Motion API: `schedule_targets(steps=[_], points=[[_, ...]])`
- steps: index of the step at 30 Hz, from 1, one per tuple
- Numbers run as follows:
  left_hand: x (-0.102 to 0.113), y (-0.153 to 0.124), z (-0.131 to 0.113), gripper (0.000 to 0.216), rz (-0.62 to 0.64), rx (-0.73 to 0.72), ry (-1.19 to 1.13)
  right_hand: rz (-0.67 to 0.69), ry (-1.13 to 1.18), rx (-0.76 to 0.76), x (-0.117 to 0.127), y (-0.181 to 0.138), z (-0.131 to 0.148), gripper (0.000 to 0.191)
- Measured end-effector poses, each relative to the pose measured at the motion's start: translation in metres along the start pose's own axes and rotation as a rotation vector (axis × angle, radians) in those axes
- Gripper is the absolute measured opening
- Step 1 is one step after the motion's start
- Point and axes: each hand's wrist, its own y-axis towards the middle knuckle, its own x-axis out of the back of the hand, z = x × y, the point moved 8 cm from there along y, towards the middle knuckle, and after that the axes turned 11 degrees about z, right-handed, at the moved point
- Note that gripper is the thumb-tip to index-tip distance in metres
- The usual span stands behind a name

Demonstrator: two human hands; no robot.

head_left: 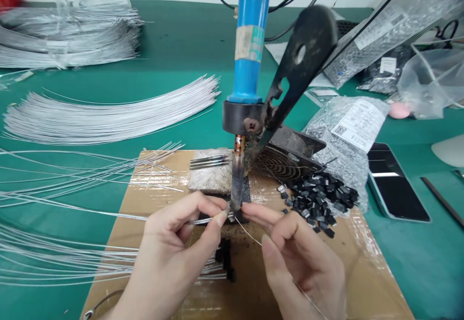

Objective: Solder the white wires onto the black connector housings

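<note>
My left hand [170, 247] pinches the end of a thin silver wire [108, 213] and holds it at the tip of an upright soldering iron [237, 180] with a blue handle [250, 39]. My right hand [300, 257] pinches a thin strand, perhaps solder wire [250, 233], and brings it to the same tip. A small black part sits at the iron's tip between my fingertips. The iron is fixed in a black stand [286, 117] on a taped cardboard board [362, 271].
A heap of small black parts [322, 199] lies right of the iron. Fans of silver wires [108, 112] spread over the green table [181, 39] at left. Bags of parts [348, 126], a phone [395, 184] and bundled wire packs [68, 35] lie around.
</note>
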Motion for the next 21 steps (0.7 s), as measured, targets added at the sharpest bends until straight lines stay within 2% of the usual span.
schedule_targets(steps=[21], points=[[-0.0016, -0.001, 0.0056, 0.014, 0.007, -0.015, -0.006, -0.038, -0.111, 0.014, -0.0003, -0.0043, 0.0017, 0.026]])
